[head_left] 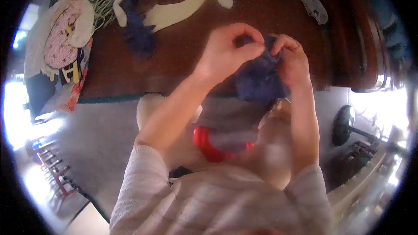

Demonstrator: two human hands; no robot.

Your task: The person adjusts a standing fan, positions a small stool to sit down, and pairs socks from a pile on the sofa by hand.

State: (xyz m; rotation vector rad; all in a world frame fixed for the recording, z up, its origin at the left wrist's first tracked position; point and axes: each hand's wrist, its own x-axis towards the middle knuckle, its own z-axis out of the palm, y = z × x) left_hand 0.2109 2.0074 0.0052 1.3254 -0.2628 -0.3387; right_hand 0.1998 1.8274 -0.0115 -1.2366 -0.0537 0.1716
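A piece of dark blue cloth (261, 78) hangs from my two hands over the near edge of the brown table. My left hand (230, 50) is closed in a pinch, with thumb and forefinger meeting at the cloth's upper edge. On the other side, my right hand (294, 61) grips the same cloth, its fingers bent around the top right part. The spot between the fingertips is too small and blurred to make out. Another dark blue cloth piece (139, 39) lies on the table beyond my left hand, against a curved cream piece (185, 13).
A pile of cut pieces with pink patterned cloth (61, 43) sits at the table's left end, beside tangled green strips (102, 4). A grey strip (310, 0) lies at the far right. Something red (209, 146) shows below, near my lap. A round dark object (344, 126) stands at right.
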